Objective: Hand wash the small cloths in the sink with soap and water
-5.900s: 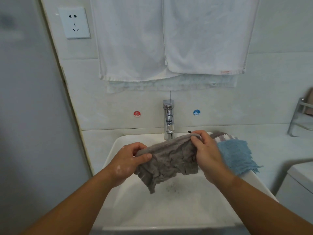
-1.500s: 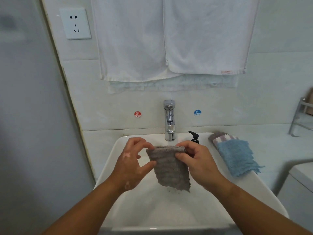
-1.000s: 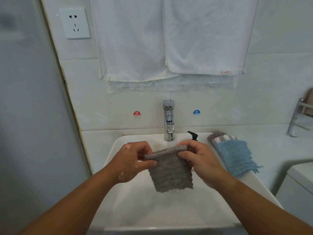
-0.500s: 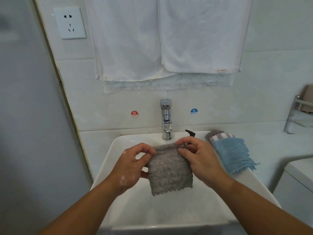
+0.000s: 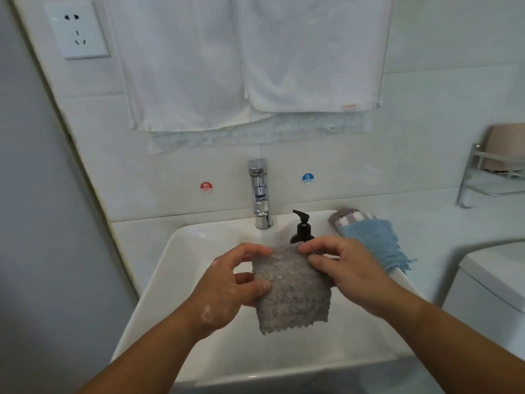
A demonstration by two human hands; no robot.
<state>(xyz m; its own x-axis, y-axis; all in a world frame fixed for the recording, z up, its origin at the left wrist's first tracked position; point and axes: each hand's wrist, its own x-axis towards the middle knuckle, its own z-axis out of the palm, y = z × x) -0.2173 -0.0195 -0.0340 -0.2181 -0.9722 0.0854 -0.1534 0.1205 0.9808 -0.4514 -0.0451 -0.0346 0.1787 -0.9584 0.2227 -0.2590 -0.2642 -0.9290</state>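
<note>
A small grey cloth (image 5: 292,291), folded into a rough square, hangs above the white sink (image 5: 181,251). My left hand (image 5: 227,288) pinches its left edge between thumb and fingers. My right hand (image 5: 346,268) grips its top right corner. A blue cloth (image 5: 375,243) lies on the sink's right rim over a striped grey-and-white cloth (image 5: 352,217). A dark soap pump bottle (image 5: 302,227) stands just behind my right hand, its base hidden. The chrome tap (image 5: 260,194) rises at the back of the sink; no water runs from it.
White towels (image 5: 255,58) hang on the wall above the tap. A power socket (image 5: 76,29) sits at the upper left. A metal rack (image 5: 491,172) stands on the counter at the right. A grey wall closes off the left side.
The grey cloth, spread wide between my hands at first, is folded into a small square. Both hands still hold it over the sink. The soap bottle shows more fully now.
</note>
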